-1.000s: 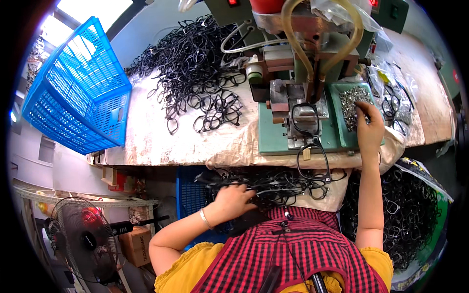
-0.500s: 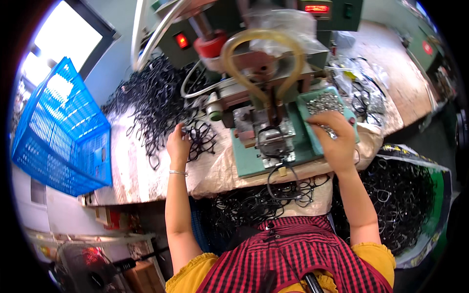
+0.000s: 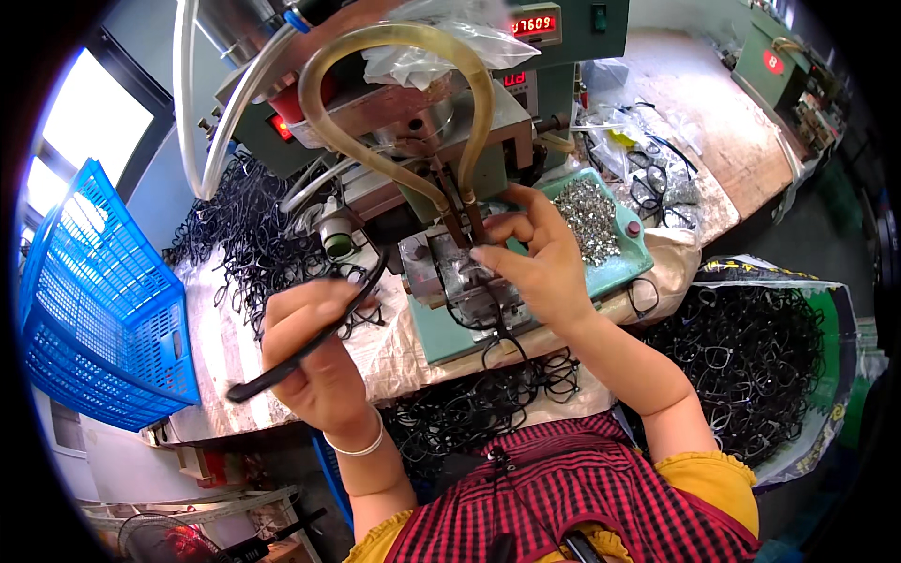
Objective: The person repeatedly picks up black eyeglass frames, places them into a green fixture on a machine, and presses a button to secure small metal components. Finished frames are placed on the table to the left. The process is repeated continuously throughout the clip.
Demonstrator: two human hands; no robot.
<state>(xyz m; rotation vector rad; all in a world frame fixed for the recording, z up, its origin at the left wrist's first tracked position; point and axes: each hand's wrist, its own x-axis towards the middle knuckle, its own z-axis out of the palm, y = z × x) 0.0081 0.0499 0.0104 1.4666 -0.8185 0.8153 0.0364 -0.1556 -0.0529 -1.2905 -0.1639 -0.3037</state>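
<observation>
My left hand is raised in front of the table edge, fingers closed round a black eyeglass frame seen almost edge-on. At the machine's metal fixture, my right hand has thumb and forefinger drawn together just beside the two upright prongs. Whatever sits between those fingertips is too small to make out. Dark eyeglass rims hang at the fixture's front. Right behind my right hand lies a green tray of small metal parts.
A heap of black frames covers the table's left side, beside a blue plastic crate. A hose loop arches over the fixture. More frames fill a large sack at right and lie below the table edge.
My left hand has come from the heap toward me, now with an eyeglass frame in it. My right hand has moved from the parts tray left to the fixture. The view has shifted.
</observation>
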